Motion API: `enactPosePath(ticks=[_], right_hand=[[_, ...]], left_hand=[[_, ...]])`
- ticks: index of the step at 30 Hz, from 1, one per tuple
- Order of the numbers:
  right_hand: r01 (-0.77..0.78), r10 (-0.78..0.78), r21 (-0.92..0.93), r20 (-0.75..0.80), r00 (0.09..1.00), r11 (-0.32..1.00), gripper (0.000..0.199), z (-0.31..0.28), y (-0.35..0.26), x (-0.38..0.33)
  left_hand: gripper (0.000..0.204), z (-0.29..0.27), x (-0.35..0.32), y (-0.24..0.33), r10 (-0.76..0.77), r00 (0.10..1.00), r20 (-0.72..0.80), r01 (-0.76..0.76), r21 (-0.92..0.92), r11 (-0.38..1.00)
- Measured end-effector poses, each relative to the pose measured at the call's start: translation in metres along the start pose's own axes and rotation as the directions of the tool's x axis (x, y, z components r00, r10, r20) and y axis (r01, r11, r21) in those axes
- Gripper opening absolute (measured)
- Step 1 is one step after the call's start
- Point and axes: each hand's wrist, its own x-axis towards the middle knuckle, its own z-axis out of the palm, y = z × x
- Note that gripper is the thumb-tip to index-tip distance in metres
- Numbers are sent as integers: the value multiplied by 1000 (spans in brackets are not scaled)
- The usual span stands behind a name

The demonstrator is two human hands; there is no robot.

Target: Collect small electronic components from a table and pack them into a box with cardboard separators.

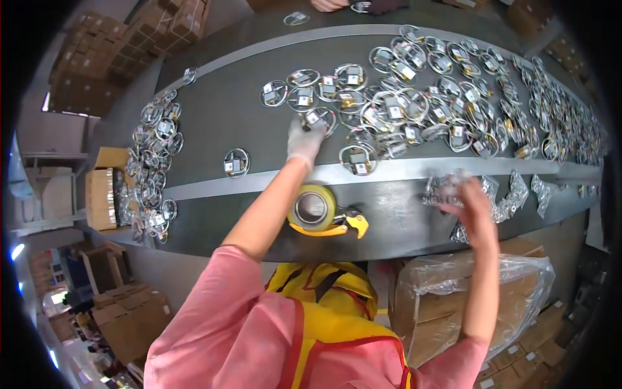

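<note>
My left hand (305,141), in a pale glove, reaches over the dark belt. Its fingers are closed on a small metal box with a coiled grey cable (315,119), at the near left side of the loose group. My right hand (475,209) is over the near ledge and blurred by motion; its fingers are smeared. Just beside its fingers lies a clear plastic bag of small metal pieces (440,190). I cannot tell whether the hand grips it. Between my arms, a tape dispenser with a yellow roll (311,209) rests on the ledge.
Many similar coiled units (395,107) cover the belt's right side. Another cluster (155,155) lines the left end, by an open carton (102,198). More clear bags (514,196) lie on the ledge. A plastic-covered carton (440,305) stands below. Another person's hand (329,4) shows at the far edge.
</note>
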Motion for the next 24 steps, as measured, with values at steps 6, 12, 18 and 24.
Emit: enactPosePath(ticks=[6,12,18,24], right_hand=[[-212,222,108,-99,970,971,39,86,63,106],[-203,203,14,-84,976,979,45,178,75,154],[-107,95,-295,-56,994,950,67,283,91,200],[-57,142,-466,149,979,883,60,315,70,186]], left_hand=[[46,16,41,33,-182,983,30,182,-310,933],[12,-87,100,3,-189,974,126,220,-313,924],[18,-191,156,-59,-60,994,-90,48,-127,991],[33,-240,127,-54,579,791,-198,-187,823,537]])
